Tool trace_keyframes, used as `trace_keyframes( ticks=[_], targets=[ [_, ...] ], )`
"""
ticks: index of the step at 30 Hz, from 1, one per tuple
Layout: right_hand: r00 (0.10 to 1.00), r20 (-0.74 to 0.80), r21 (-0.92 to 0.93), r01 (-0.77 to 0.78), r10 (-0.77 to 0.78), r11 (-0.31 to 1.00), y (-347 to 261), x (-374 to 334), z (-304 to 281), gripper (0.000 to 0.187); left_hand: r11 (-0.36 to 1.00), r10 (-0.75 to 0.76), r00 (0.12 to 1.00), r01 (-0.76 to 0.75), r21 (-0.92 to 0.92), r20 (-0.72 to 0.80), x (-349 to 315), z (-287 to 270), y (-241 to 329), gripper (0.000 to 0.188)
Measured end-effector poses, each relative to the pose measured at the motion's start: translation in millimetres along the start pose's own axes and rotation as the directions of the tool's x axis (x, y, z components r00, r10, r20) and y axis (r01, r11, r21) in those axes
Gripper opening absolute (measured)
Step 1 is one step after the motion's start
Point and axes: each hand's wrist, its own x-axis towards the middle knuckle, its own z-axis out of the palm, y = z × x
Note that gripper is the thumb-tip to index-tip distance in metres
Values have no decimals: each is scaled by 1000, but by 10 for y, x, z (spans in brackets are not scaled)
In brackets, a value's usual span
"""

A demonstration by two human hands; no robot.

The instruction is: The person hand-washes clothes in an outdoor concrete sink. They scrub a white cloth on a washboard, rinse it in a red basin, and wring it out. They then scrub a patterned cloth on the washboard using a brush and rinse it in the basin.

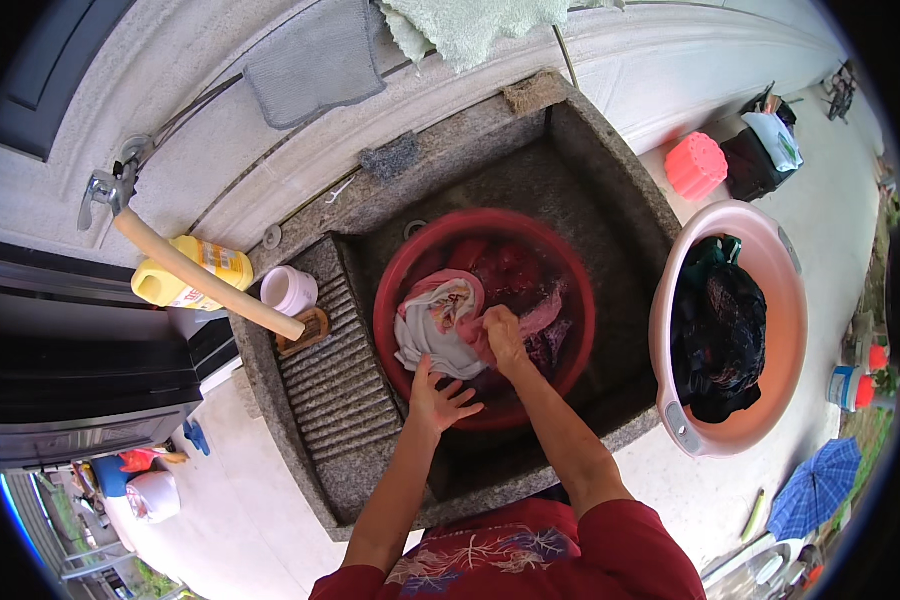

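Note:
A red basin [582,290] of water and wet laundry stands inside a dark stone sink [625,175]. My right hand [504,338] is closed on a pink cloth [478,340] at the middle of the basin. My left hand [440,402] is over the basin's near left rim, fingers spread, holding nothing. Just beyond its fingertips lies a white garment [430,325] with pink edging. Red cloth [510,265] sits under the water at the far side. A dark patterned piece [547,345] lies right of my right hand.
A ribbed washboard [335,370] forms the sink's left part, with a brush [305,330] and white tub [290,291] at its far end. A tap hose [205,275] reaches over them, past a yellow jug [225,262]. To the right, a pink tub [785,345] holds dark clothes [730,330].

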Motion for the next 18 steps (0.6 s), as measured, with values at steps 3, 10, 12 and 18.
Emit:
trace_keyframes(
  ticks=[3, 10, 12, 18],
  targets=[
    [900, 435, 218, -73, -30, 973, -410, -773, 513, 21, 998, 33, 878, -54, 31, 478, 394, -319, 235, 78],
    [776, 296, -520, 620, -557, 588, -474, -1107, 728, 21, 951, 294, 834, -303, -59, 467, 632, -366, 155, 53],
    [754, 254, -511, 637, -606, 578, -389, -1004, 813, 19, 927, 360, 848, -371, -51, 388, 713, -478, 211, 48],
    [961, 43, -933, 136, -273, 332, -322, -97, -269, 21, 431, 121, 988, -139, 892, 96, 132, -337, 248, 39]
  ],
)
